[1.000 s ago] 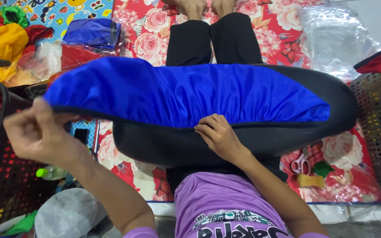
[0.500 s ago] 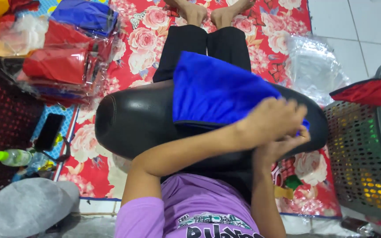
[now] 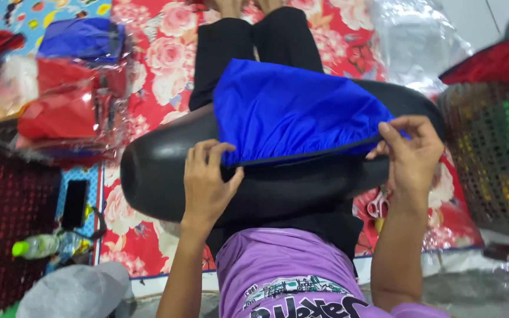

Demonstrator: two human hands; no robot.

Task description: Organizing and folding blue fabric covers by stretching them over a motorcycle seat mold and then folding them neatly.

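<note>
Both hands pinch the folded blue fabric cover's black hem [image 3: 301,156] on the long black cushion [image 3: 166,176]: left hand [image 3: 204,182], right hand [image 3: 407,156]. You're mid-fold; next needs even tension.

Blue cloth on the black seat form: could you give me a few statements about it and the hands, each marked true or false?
1. Both hands grip the dark-trimmed edge of the blue cloth. True: the left hand and right hand each pinch it.
2. The cloth covers the whole black seat form. False: the form's left end is bare.
3. A plastic bottle with a green cap lies on the floor at the left. True.
4. The scissors are in the right hand. False: they lie on the floral mat below that hand.
5. The person wears a yellow shirt. False: the shirt is purple.
</note>
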